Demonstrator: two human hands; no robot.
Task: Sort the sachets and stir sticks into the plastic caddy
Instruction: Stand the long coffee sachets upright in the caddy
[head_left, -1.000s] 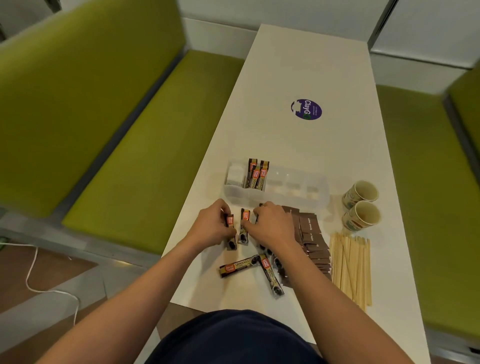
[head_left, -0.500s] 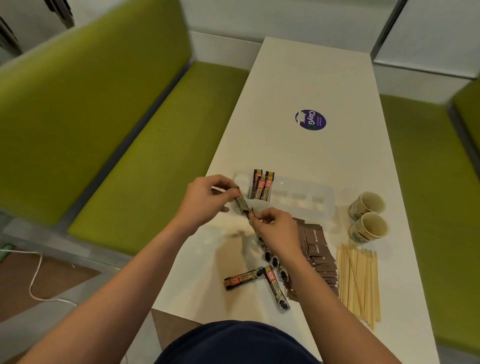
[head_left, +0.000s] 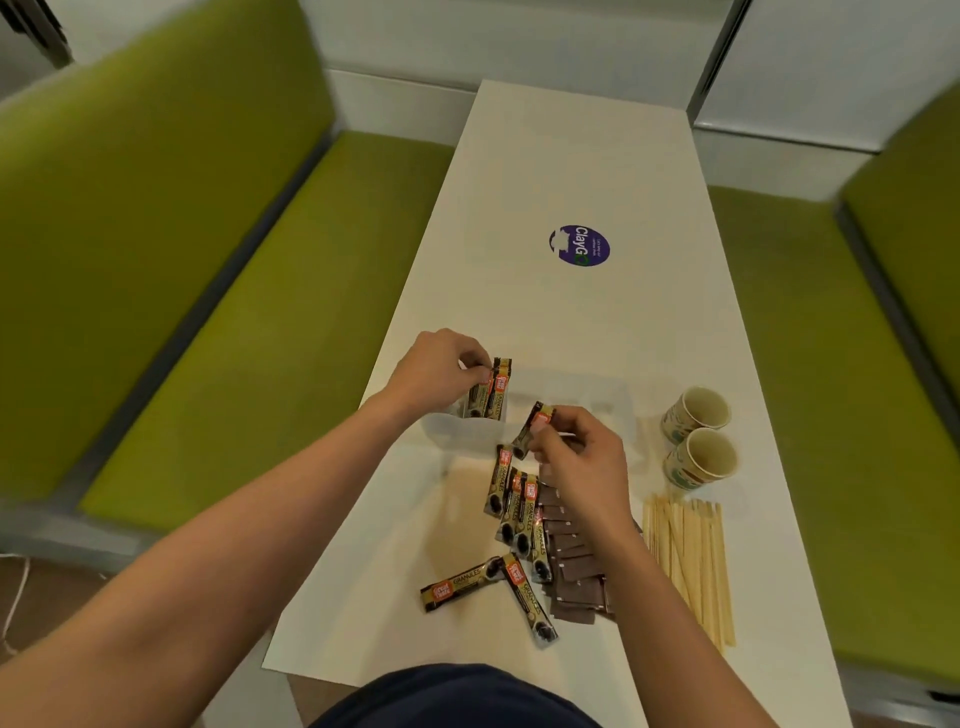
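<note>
The clear plastic caddy (head_left: 582, 395) lies across the white table (head_left: 571, 171). My left hand (head_left: 436, 371) pinches a black-and-gold coffee sachet (head_left: 480, 397) standing among the others in the caddy's left compartment. My right hand (head_left: 582, 457) holds another coffee sachet (head_left: 532, 428) tilted just in front of the caddy. Several loose coffee sachets (head_left: 511, 506) lie on the table below it, two more (head_left: 467, 584) nearer me. Brown flat sachets (head_left: 571, 566) sit in a pile partly under my right forearm. Wooden stir sticks (head_left: 691, 561) lie to the right.
Two paper cups (head_left: 698, 436) stand right of the caddy. A purple round sticker (head_left: 579, 245) is on the table farther away. Green bench seats (head_left: 249, 338) flank the table on both sides.
My left hand carried its sachet up into the caddy's left compartment. My right hand lifted a sachet from the pile toward the caddy. The camera tilted slightly downward.
</note>
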